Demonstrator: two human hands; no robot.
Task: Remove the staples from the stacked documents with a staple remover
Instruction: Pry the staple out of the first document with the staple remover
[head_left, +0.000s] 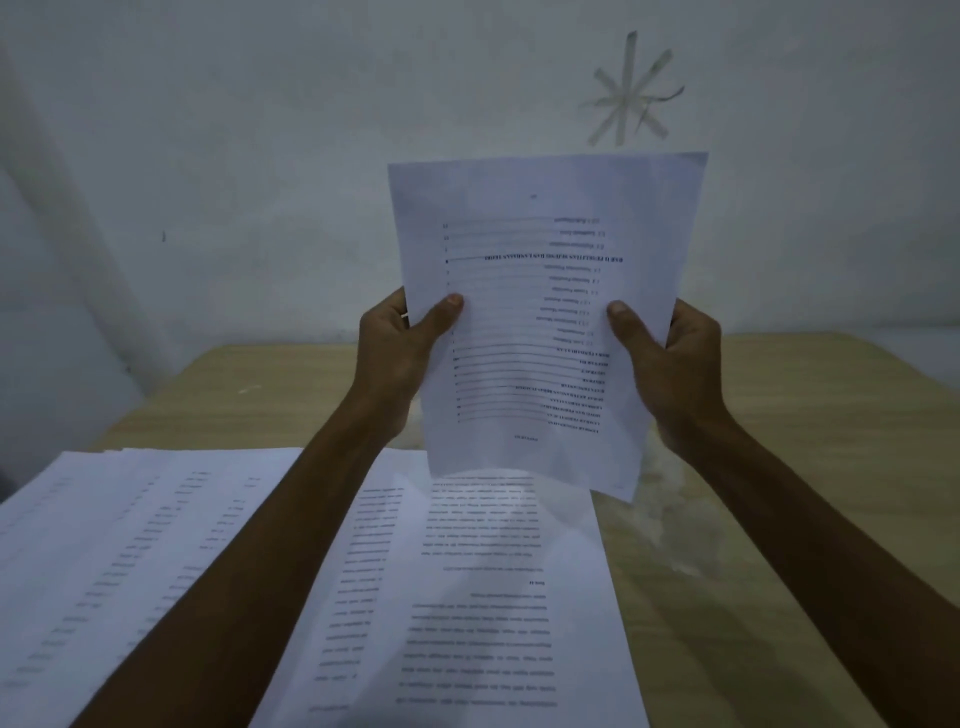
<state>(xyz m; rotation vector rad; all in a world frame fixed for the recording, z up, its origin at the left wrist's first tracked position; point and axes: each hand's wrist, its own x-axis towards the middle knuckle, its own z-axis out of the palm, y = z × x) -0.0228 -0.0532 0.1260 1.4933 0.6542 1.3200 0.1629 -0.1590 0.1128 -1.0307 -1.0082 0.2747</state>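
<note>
While both hands are lifting the document (540, 322) upright above the table (779, 467), the left hand (400, 353) and right hand (670, 358) are pinching its side edges, probably checking for staples; no remover is showing; other papers (156, 545) are lying below.

Light wood-grain table (810, 415) across the lower half, bare at 3 to 5 o'clock, with pale blotchy patches (670, 525) on the wood at about 4 o'clock and a small pale fleck (249, 389) near the far-left corner. Behind it, plain whitish wall (260, 130) from 9 through 3 o'clock, carrying a star of crossed tape strips (631, 93) at 1 o'clock, one strip end peeling off. At 10 o'clock, wide pale band (88, 249) slanting down the wall toward the table corner, tiny dark mark (163, 236) just right of it.
</note>
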